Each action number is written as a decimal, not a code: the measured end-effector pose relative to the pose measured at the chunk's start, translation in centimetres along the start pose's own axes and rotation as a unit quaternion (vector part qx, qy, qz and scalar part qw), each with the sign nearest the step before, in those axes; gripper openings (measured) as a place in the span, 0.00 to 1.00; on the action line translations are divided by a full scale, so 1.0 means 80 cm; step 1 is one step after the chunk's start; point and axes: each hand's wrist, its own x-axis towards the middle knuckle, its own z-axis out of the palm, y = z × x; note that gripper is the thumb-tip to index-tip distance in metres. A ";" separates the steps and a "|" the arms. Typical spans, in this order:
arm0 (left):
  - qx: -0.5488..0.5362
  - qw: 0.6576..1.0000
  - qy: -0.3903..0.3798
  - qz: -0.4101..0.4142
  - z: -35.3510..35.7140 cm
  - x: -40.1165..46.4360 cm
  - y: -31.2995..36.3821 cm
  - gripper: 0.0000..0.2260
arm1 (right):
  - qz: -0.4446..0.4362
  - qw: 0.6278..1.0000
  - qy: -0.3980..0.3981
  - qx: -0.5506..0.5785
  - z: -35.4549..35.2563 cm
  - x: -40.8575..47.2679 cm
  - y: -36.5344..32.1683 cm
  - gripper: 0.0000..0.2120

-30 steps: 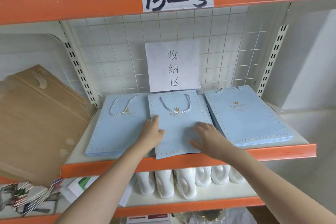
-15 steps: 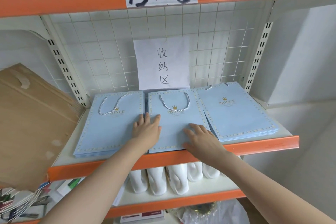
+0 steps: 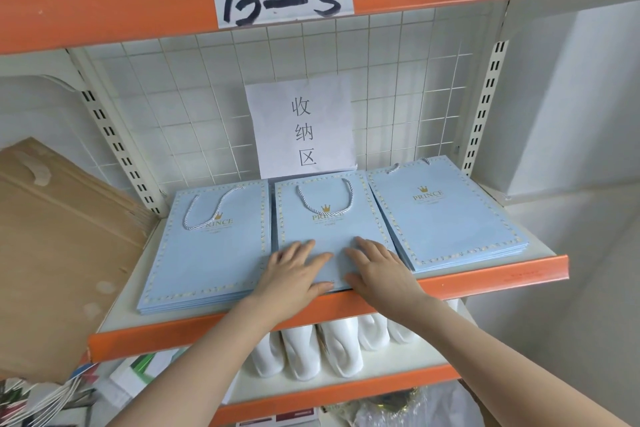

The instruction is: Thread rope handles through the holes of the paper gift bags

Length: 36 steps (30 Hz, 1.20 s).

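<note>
Both flat, the left hand [image 3: 294, 274] and right hand [image 3: 377, 270] have slid nearer together, squaring the middle gift bag [image 3: 329, 232] on its shelf [image 3: 485, 279] stack, handle [image 3: 325, 198] threaded.

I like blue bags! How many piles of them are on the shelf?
3: left pile, middle pile under both hands, right pile. Each holds several bags; how many is hidden.
</note>
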 end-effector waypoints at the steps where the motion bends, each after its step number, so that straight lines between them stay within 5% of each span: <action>1: -0.005 1.000 -0.011 -0.011 -0.001 0.000 0.000 0.31 | 0.002 1.000 0.015 0.020 -0.001 0.002 0.004 0.19; 4: 0.025 0.998 -0.036 -0.039 -0.006 -0.002 -0.002 0.28 | 0.037 0.998 0.019 0.049 -0.005 0.009 0.012 0.22; 9: 0.057 0.998 -0.003 -0.036 -0.003 -0.007 -0.012 0.32 | 0.020 0.999 -0.038 -0.009 -0.002 0.012 0.014 0.47; 14: 0.021 0.999 0.025 -0.012 0.003 -0.006 -0.013 0.25 | 0.037 0.997 -0.045 -0.040 -0.014 0.009 0.008 0.37; 19: -0.008 0.999 0.037 -0.001 0.007 -0.009 -0.010 0.42 | 0.024 0.996 -0.083 -0.024 -0.023 0.007 0.012 0.34; 22: -0.007 1.000 0.029 -0.005 0.007 -0.012 -0.009 0.44 | 0.011 0.994 -0.097 -0.039 -0.027 0.003 0.013 0.32; 27: -0.010 0.999 0.039 0.000 -0.002 -0.013 -0.007 0.26 | 0.007 0.992 -0.122 -0.039 -0.037 0.006 0.015 0.30; 36: 0.016 0.997 0.073 0.030 -0.010 -0.014 -0.001 0.17 | -0.033 0.986 -0.124 -0.107 -0.041 0.012 0.022 0.25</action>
